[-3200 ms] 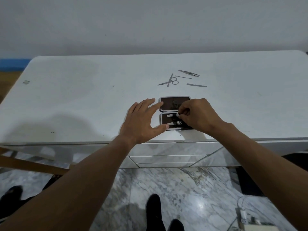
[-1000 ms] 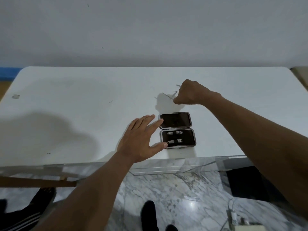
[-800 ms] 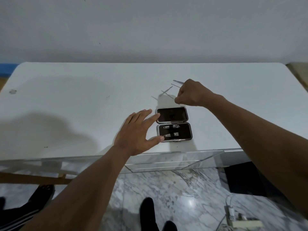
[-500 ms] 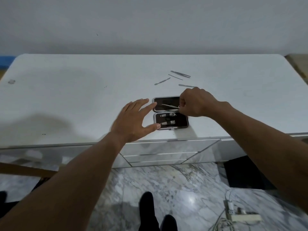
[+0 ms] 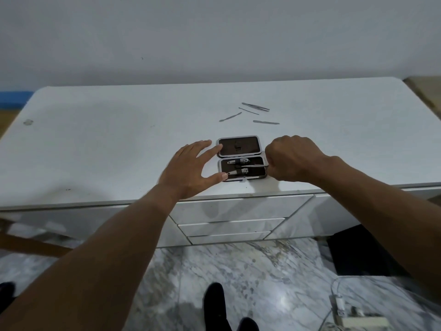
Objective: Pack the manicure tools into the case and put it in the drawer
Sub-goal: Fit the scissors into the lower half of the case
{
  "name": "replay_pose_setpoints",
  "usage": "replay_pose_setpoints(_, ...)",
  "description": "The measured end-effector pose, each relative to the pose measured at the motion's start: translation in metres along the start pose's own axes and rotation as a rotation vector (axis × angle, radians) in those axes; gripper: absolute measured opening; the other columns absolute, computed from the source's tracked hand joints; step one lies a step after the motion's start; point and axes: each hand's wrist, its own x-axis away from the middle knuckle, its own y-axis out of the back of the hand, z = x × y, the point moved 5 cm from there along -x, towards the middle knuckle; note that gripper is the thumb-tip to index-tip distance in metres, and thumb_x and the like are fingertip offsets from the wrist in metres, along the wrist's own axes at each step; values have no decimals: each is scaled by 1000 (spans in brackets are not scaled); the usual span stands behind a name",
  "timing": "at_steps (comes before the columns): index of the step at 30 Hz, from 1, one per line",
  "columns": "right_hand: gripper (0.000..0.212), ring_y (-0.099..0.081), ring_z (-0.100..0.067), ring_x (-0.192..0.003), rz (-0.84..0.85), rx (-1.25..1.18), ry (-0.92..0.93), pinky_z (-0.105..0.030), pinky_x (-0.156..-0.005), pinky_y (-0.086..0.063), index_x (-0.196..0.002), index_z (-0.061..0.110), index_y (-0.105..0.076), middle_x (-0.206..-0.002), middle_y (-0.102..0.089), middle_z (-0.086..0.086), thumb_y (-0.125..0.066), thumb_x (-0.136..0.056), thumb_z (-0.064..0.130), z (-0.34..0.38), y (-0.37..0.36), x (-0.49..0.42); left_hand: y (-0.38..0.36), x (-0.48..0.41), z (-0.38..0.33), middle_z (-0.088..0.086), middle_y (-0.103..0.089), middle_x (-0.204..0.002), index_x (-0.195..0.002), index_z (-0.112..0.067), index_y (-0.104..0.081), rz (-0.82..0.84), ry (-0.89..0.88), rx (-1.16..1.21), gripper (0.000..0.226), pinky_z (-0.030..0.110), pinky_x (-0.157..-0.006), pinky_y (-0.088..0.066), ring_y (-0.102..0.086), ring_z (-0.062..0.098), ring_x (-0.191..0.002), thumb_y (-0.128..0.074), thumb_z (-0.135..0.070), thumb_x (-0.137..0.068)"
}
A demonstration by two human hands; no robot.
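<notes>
The manicure case (image 5: 239,150) lies open near the front edge of the white table (image 5: 119,144). Its dark lower half holds two nail clippers (image 5: 238,172). My left hand (image 5: 191,169) is spread flat beside the case, with thumb and index finger touching its left edge. My right hand (image 5: 292,161) is closed on the handles of the small scissors (image 5: 254,166), whose blades lie across the lower half between the clippers. Farther back on the table lie tweezers (image 5: 255,106), a thin pick (image 5: 249,111) and two flat files (image 5: 230,117) (image 5: 266,122).
Three shut drawers (image 5: 241,209) sit under the table front, directly below the case. Below is a marble floor with my dark shoes (image 5: 214,304). A power strip with cables (image 5: 358,321) lies at the bottom right, and a wooden bar (image 5: 31,244) at the left.
My right hand reached back to the loose tools, picked up the scissors and brought them to the case's lower half. My left hand stayed beside the case.
</notes>
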Motion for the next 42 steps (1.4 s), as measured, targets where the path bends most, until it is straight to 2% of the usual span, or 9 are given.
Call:
replay_pose_setpoints(5,37,-45,-31,-64,-8,26,7,-30,-59,-33,-56,17,-26,-76,-47,-6,-55,-79,21,1,3,2,1,0,0,-2,-36,-155,-150,-37,-32,-10,-2,6,79,42,-118,-25,-29,17,-143,-35,-79,-84)
replay_pose_setpoints(11,40,-44,-31,-64,-9,39,11,-30,-57,-31,-56,18,-23,-77,-48,-6,-55,-79,19,1,2,1,1,0,0,-2,-37,-155,-149,-37,-33,-19,-5,1,78,42,-117,-27,-30,18,-143,-36,-78,-84)
replay_pose_setpoints(13,37,-44,-30,-64,-10,44,10,-31,-58,-32,-57,18,-26,-78,-47,-6,-55,-79,19,1,1,0,2,0,0,-2,-37,-155,-149,-36,-34,-21,-3,5,78,41,-117,-27,-30,17,-143,-37,-78,-84)
replay_pose_setpoints(16,21,-45,-31,-65,-16,50,17,-31,-58,-32,-68,13,-39,-81,-53,-8,-55,-79,19,2,1,-1,2,0,-1,-2,-37,-155,-149,-36,-34,-20,-5,2,78,41,-117,-27,-30,17,-143,-37,-78,-84)
replay_pose_setpoints(23,8,-47,-32,-67,-29,25,21,-30,-58,-33,-77,13,-49,-92,-64,-12,-54,-78,19,7,0,-8,2,-1,1,-2,-38,-154,-149,-36,-35,-25,-5,2,77,39,-116,-27,-31,17,-142,-39,-76,-84)
replay_pose_setpoints(29,16,-50,-33,-67,-46,-36,24,-30,-59,-36,-84,10,-63,-90,-65,-12,-55,-78,21,14,-3,-14,0,-1,1,-2,-37,-155,-149,-36,-34,-19,0,-5,77,40,-117,-26,-30,17,-143,-38,-77,-84)
replay_pose_setpoints(35,18,-60,-35,-78,-60,-68,42,-30,-61,-37,-89,10,-65,-95,-66,-11,-54,-80,21,18,-5,-17,0,-1,1,-2,-37,-155,-150,-37,-33,-14,3,4,77,42,-117,-27,-30,17,-143,-38,-77,-84)
replay_pose_setpoints(42,17,-62,-34,-81,-67,-125,68,-31,-62,-42,-87,12,-66,-97,-66,-9,-52,-82,20,21,-10,-18,0,-2,2,-2,-36,-155,-150,-38,-33,-10,6,5,76,42,-117,-28,-30,18,-143,-40,-76,-84)
